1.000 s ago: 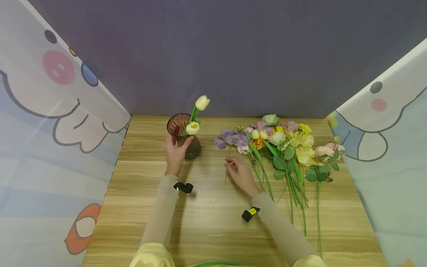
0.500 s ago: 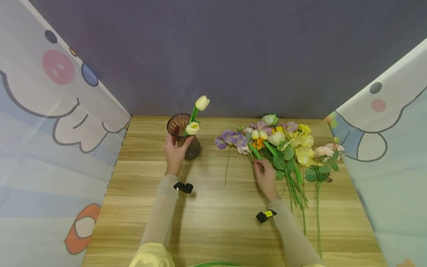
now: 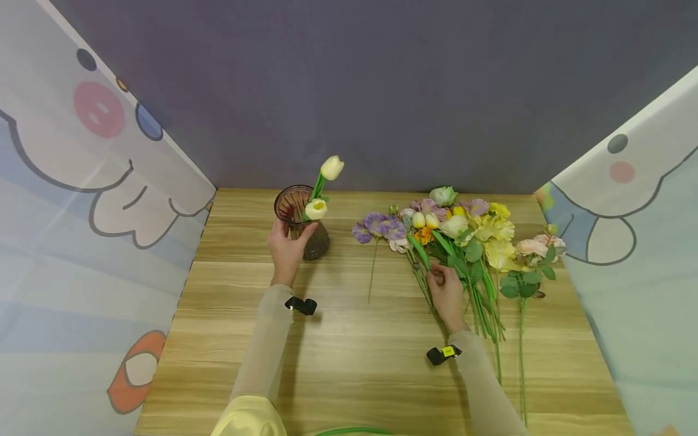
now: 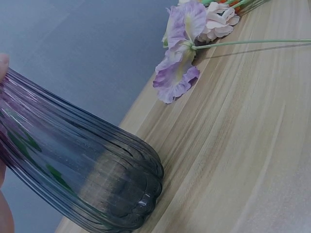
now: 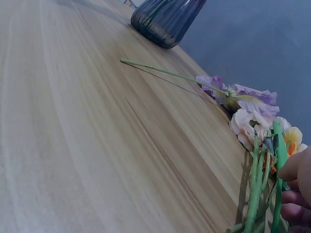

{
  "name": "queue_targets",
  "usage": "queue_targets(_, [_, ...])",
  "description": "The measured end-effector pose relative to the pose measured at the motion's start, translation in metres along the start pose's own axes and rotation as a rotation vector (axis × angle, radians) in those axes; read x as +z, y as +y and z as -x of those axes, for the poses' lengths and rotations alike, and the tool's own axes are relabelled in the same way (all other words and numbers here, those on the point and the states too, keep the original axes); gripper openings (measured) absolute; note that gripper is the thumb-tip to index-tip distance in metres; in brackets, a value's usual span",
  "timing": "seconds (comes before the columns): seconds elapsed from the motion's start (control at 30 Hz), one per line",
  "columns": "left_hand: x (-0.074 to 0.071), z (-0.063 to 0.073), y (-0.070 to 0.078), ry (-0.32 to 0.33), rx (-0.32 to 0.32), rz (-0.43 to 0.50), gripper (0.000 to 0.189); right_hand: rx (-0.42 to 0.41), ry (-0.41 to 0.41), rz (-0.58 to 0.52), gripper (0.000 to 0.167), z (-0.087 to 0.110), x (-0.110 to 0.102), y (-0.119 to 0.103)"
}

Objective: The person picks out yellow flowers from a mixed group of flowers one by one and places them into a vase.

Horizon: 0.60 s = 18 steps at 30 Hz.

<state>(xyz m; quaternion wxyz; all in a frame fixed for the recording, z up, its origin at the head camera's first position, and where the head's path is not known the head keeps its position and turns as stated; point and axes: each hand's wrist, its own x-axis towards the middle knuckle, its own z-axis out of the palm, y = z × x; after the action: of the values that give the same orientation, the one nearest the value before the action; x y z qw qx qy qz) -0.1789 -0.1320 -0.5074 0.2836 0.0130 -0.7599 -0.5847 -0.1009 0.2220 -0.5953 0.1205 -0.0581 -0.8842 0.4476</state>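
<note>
In the head view my left hand (image 3: pixel 286 254) grips the ribbed, purple-tinted glass vase (image 3: pixel 316 243) just below its flared rim, thumb in front. Two cream tulips (image 3: pixel 316 209) lean out over the vase's right side. Through the glass in the left wrist view, green leaves (image 4: pixel 58 175) show. My right hand (image 3: pixel 447 295) is at the flower pile, its thumb and fingertips pinching the green stem (image 5: pixel 278 199) of a yellow-white tulip (image 3: pixel 418 220). Part of that stem is hidden behind the hand. A purple flower (image 3: pixel 377 226) lies just left of the pile, its thin stem toward me.
Right of my right hand lie yellow blooms (image 3: pixel 497 242) with several green stems, and a pale pink rose spray (image 3: pixel 537 248) at the far right. The wooden table (image 3: pixel 327 351) meets a dark wall (image 3: pixel 371 109) at the back. Printed cloth stands on both sides.
My right hand has moved right, away from beside the purple flower, to the tulip stems, and its fingers have closed there. My left hand and the vase stay put.
</note>
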Motion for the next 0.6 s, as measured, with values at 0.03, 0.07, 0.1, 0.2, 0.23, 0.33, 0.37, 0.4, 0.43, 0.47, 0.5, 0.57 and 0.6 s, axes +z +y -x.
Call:
queue_targets(0.03, [0.0004,0.0003,-0.0003,0.001,-0.003,-0.001,0.056,0.001,-0.007,-0.007,0.026,0.0006,-0.0009,0.0003])
queue_targets(0.07, [0.0007,0.0006,-0.0003,0.003,-0.005,0.001,0.057,0.002,-0.012,-0.016,0.026,0.0011,-0.0015,0.0006])
queue_targets(0.1, [0.0010,0.0008,-0.0005,0.003,-0.007,0.005,0.057,0.003,-0.016,-0.024,0.026,0.0015,-0.0021,0.0010])
queue_targets(0.2, [0.0009,0.0002,-0.0002,0.004,0.002,0.012,0.056,0.015,-0.025,-0.037,0.027,0.0022,-0.0021,0.0015])
queue_targets(0.23, [0.0009,0.0002,-0.0001,0.004,0.006,0.012,0.056,0.026,-0.028,-0.037,0.027,0.0022,-0.0019,0.0019])
queue_targets(0.33, [0.0006,0.0002,0.0000,0.004,0.014,0.006,0.056,0.063,-0.042,-0.033,0.027,0.0024,-0.0019,0.0023])
queue_targets(0.37, [0.0004,0.0004,-0.0001,0.005,0.011,0.005,0.056,0.073,-0.046,-0.031,0.028,0.0024,-0.0020,0.0021])
queue_targets(0.4, [0.0003,0.0005,-0.0002,0.005,0.006,0.007,0.056,0.086,-0.050,-0.031,0.028,0.0021,-0.0022,0.0020])
queue_targets(0.43, [0.0002,0.0005,-0.0004,0.006,0.002,0.006,0.056,0.096,-0.054,-0.027,0.028,0.0018,-0.0023,0.0015])
queue_targets(0.47, [0.0003,0.0004,-0.0005,0.006,0.000,0.007,0.057,0.099,-0.057,-0.019,0.027,0.0015,-0.0023,0.0010])
queue_targets(0.5, [0.0003,0.0004,-0.0006,0.007,-0.003,0.010,0.057,0.099,-0.059,-0.006,0.027,0.0013,-0.0024,0.0005])
queue_targets(0.57, [0.0007,0.0001,-0.0011,0.007,0.001,0.013,0.057,0.093,-0.059,0.021,0.025,0.0007,-0.0025,-0.0010])
queue_targets(0.6, [0.0010,0.0000,-0.0012,0.007,0.004,0.012,0.057,0.086,-0.057,0.037,0.024,0.0004,-0.0025,-0.0015])
